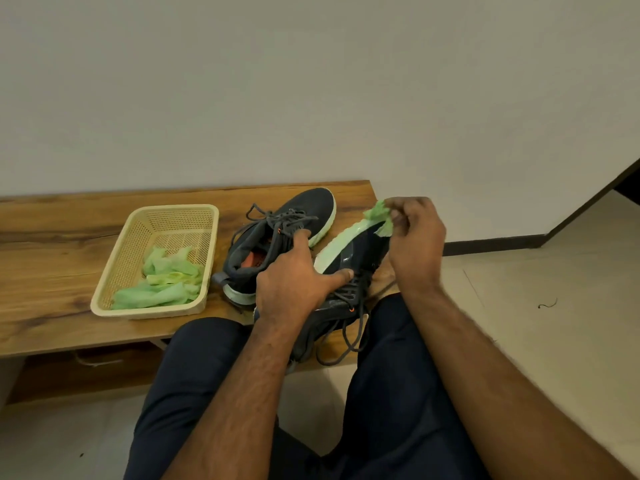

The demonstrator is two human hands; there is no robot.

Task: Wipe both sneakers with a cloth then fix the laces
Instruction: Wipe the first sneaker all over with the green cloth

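Note:
Two dark grey sneakers with pale soles are on the wooden bench. One sneaker stands upright near the back, laces loose. The other sneaker lies tipped on its side over my lap, sole edge up, laces hanging down. My left hand grips this tipped sneaker around its middle, thumb on the upper. My right hand pinches a small green cloth against the toe end of the sole.
A cream plastic basket on the bench to the left holds several crumpled green cloths. My knees in dark trousers are below the bench edge. A plain wall rises behind; tiled floor lies to the right.

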